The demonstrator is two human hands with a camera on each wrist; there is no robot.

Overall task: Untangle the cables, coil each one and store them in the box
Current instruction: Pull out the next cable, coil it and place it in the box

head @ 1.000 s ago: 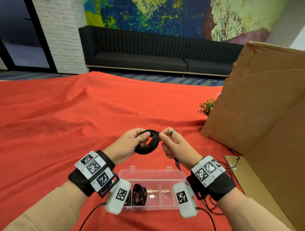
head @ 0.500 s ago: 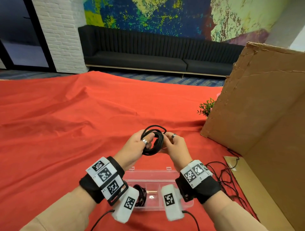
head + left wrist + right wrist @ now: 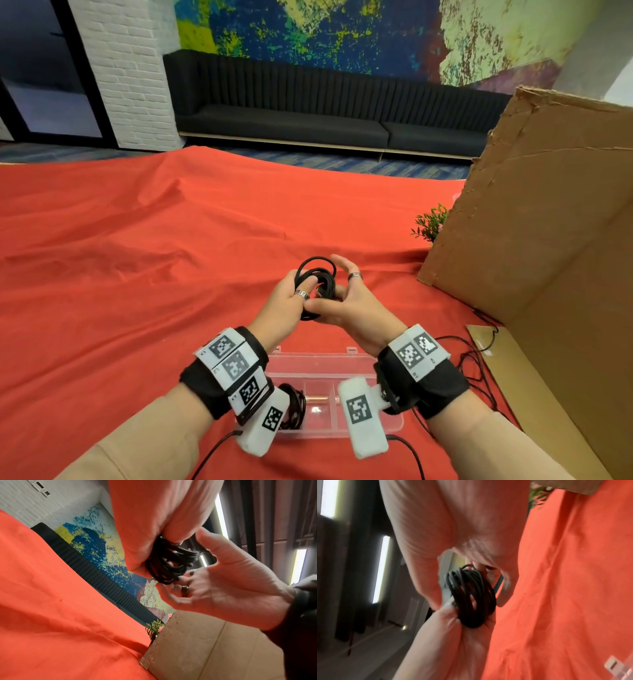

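A coil of black cable [image 3: 322,279] is held above the red cloth, just beyond the clear plastic box [image 3: 318,358]. My left hand [image 3: 291,301] grips the coil's left side, thumb over the strands. My right hand [image 3: 346,301] curls round its right side, thumb underneath and index finger lifted. In the left wrist view the coil [image 3: 168,563] sits between both hands, the right hand's fingertips [image 3: 171,586] touching its lower edge. The right wrist view shows the coil [image 3: 471,599] between the right thumb and fingers. Another coiled black cable [image 3: 296,406] lies in the box's left compartment.
A large cardboard panel [image 3: 548,240] stands close on the right, with a small green plant [image 3: 431,226] at its far corner. Loose black cable [image 3: 479,370] trails on the cloth by the right wrist. The red cloth [image 3: 137,274] stretches left and ahead.
Both hands came closer together around the coil. The right hand went from pinching its right edge to wrapping round it, and one loop now stands up above the bundle.
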